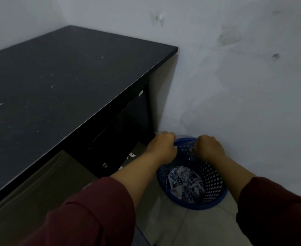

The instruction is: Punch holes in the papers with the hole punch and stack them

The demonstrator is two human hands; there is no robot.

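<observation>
My left hand (162, 146) is closed into a fist over the far left rim of a blue perforated wastebasket (211, 203) on the floor. I cannot tell whether it touches the rim. My right hand (209, 148) is closed above the basket's far side, with small pale paper scraps (192, 150) at its fingertips. Torn and punched paper bits (185, 185) lie in the basket's bottom. No hole punch and no whole sheets are visible. Both forearms reach out from dark red sleeves.
A black desk (57, 82) fills the left, with white specks on its top and its right end against the wall. A dark drawer unit with a lock (104, 165) sits under it. The basket stands on pale floor tiles (172, 224) beside the stained grey wall (243, 86).
</observation>
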